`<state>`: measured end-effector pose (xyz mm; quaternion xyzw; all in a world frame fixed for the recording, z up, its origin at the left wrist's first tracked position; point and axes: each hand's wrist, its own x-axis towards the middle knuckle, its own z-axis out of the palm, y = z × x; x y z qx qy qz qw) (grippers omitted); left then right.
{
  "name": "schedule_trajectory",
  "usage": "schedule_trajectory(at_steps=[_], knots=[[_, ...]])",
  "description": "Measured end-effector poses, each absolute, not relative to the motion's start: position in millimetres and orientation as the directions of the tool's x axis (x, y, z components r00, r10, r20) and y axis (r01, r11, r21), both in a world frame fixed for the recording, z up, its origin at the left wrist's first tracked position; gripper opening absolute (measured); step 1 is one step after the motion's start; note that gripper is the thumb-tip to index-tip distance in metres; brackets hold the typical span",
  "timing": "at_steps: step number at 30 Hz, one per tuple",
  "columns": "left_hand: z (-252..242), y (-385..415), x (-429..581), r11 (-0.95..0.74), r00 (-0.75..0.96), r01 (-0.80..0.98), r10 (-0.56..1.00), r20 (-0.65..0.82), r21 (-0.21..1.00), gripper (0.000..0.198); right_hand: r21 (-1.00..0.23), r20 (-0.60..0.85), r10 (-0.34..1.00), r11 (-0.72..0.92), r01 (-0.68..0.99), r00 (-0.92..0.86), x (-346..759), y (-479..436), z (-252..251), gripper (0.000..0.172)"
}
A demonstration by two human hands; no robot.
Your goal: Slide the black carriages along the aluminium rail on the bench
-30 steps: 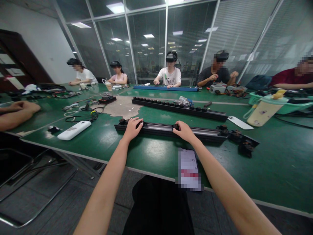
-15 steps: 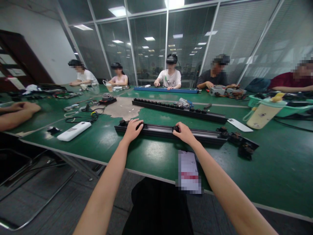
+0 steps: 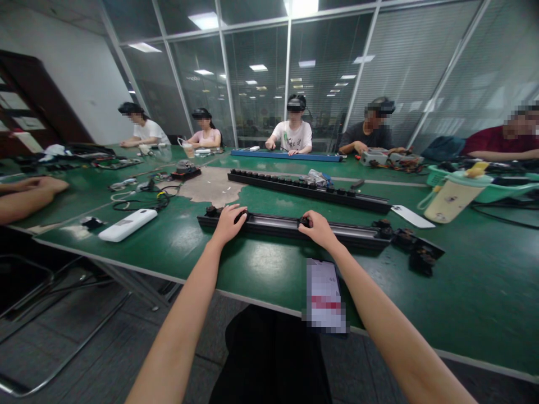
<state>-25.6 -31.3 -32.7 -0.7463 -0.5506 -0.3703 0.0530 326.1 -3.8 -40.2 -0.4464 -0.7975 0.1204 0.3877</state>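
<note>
A long black rail (image 3: 273, 224) lies across the green table (image 3: 261, 264) in front of me. My left hand (image 3: 228, 223) rests on its left end, fingers curled over a small black part seated in the rail. My right hand (image 3: 316, 228) grips another small black part (image 3: 303, 222) near the rail's middle, fingers closed round it. More black parts (image 3: 415, 249) lie loose past the rail's right end. A phone (image 3: 325, 295) lies at the table edge by my right forearm.
A second black rail (image 3: 307, 188) filled with parts lies farther back. A white remote-like box (image 3: 127, 224), cables (image 3: 143, 199) and a pale jug (image 3: 452, 196) share the table. Several other people sit around the far and side edges. A chair (image 3: 25, 292) stands lower left.
The view has tilted down a little; both hands stay on the rail almost unmoved.
</note>
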Motion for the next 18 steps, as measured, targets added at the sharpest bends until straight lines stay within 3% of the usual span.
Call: schedule_trajectory(at_steps=[18], knots=[[-34.6,-29.3,-28.9,-0.403,0.142,0.862,0.776,0.615,0.309,0.041,-0.624,0.511,0.828,0.543,0.563,-0.232,326.6,-5.5,-35.5,0.017]])
